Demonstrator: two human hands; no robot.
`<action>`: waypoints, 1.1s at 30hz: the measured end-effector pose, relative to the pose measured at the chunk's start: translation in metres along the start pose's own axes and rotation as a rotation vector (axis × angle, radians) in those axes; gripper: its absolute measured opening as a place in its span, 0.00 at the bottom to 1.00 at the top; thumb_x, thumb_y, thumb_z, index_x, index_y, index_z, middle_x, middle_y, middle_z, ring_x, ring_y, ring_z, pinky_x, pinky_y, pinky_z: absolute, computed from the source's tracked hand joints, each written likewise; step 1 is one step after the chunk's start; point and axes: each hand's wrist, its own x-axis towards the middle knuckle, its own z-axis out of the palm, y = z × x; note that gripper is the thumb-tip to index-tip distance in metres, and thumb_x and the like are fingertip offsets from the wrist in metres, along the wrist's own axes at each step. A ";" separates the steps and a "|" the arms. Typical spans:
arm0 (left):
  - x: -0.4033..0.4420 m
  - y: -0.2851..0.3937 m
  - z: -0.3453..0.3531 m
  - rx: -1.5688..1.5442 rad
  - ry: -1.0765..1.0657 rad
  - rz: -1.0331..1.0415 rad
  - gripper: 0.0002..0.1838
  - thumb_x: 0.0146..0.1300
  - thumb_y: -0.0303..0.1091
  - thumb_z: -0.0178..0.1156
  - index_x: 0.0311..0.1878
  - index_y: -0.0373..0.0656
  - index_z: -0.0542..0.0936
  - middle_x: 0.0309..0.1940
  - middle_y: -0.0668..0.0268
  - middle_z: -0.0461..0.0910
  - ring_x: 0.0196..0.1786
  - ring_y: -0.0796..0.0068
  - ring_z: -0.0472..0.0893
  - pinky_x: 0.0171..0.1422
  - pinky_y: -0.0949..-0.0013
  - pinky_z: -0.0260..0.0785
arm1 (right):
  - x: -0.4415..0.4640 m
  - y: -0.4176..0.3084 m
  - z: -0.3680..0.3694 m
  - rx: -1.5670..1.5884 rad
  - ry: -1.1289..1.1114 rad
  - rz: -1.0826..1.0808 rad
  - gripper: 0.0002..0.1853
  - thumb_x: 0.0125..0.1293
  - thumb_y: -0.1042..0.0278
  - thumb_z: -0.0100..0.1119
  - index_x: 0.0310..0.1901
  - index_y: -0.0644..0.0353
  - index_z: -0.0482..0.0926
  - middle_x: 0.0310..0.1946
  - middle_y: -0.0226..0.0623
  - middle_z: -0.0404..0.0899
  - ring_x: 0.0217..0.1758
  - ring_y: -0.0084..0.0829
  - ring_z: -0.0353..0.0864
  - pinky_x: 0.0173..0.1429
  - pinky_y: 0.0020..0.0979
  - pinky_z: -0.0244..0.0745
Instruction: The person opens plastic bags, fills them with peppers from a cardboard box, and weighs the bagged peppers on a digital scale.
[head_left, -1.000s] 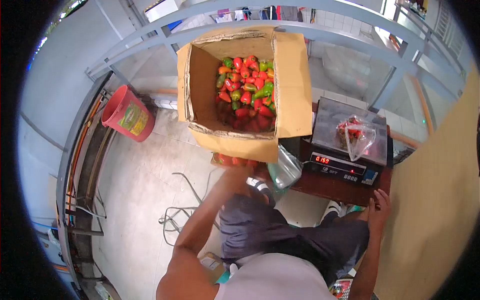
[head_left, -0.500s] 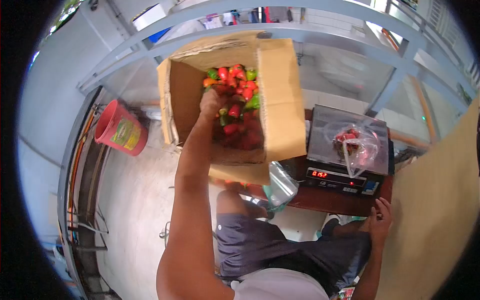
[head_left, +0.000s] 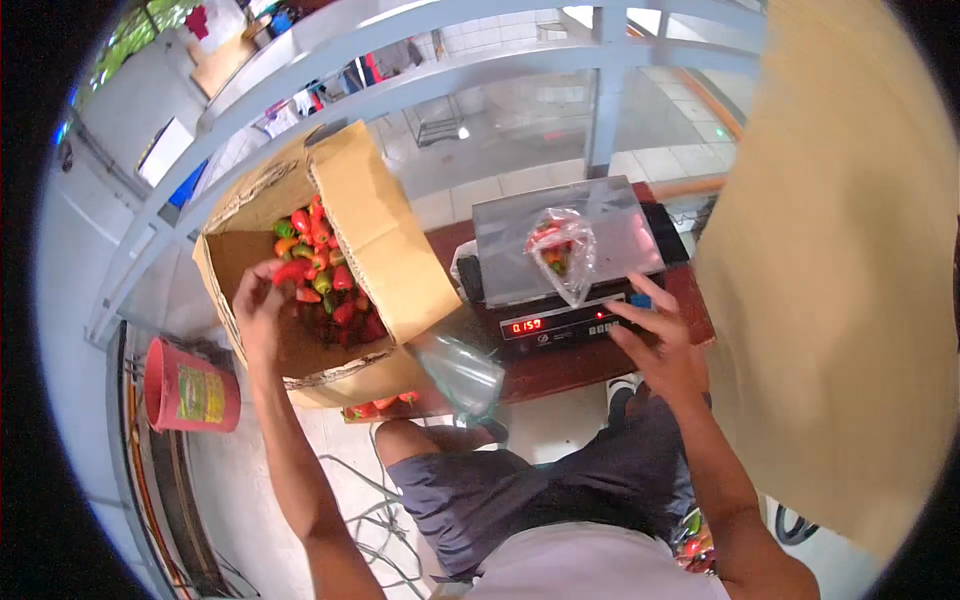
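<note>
Head view, now: the left hand [head_left: 260, 300] is reaching over the brown cardboard box [head_left: 390, 235], its thumb and fingertips apparently pinching a glossy, elongated red pepper [head_left: 291, 271]. The pepper is lying crosswise, its long axis running roughly left to right, above the mixed red, green and orange peppers [head_left: 338, 300] inside the box.

The right hand [head_left: 660, 345] is hovering at the near right corner of the black digital scale [head_left: 560, 325], fingers spreading well apart and holding nothing visible. The clear plastic bag of peppers [head_left: 562, 250] is resting on the flat steel plate [head_left: 500, 265], lying beyond and to the left of the right fingertips. Its gathered end is pointing towards the person, its long axis running mostly away from them. Of the 2 hands, the right is standing nearer to the bag; the held pepper is sitting well to the bag's left. The red display [head_left: 525, 327] is showing a figure beginning 0.15.
</note>
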 end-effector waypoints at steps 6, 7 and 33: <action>-0.075 0.060 0.152 0.094 -0.849 0.075 0.21 0.56 0.17 0.65 0.56 0.36 0.82 0.44 0.62 0.85 0.43 0.74 0.85 0.47 0.70 0.80 | 0.053 0.021 0.046 -0.002 -0.082 -0.045 0.27 0.59 0.78 0.65 0.62 0.57 0.80 0.70 0.54 0.70 0.60 0.48 0.80 0.64 0.39 0.74; -0.072 0.049 0.185 0.075 -0.874 0.024 0.21 0.58 0.19 0.67 0.56 0.35 0.81 0.43 0.64 0.86 0.44 0.74 0.85 0.47 0.71 0.78 | 0.060 0.021 0.047 -0.017 -0.074 -0.058 0.29 0.58 0.80 0.63 0.64 0.56 0.79 0.70 0.54 0.70 0.59 0.49 0.81 0.62 0.38 0.76; -0.084 0.004 0.247 0.342 -0.656 0.327 0.16 0.59 0.23 0.65 0.51 0.41 0.85 0.46 0.55 0.85 0.46 0.62 0.85 0.49 0.65 0.78 | 0.040 0.008 -0.022 -0.112 -0.258 -0.185 0.28 0.59 0.79 0.64 0.63 0.50 0.79 0.60 0.41 0.79 0.45 0.41 0.85 0.49 0.38 0.81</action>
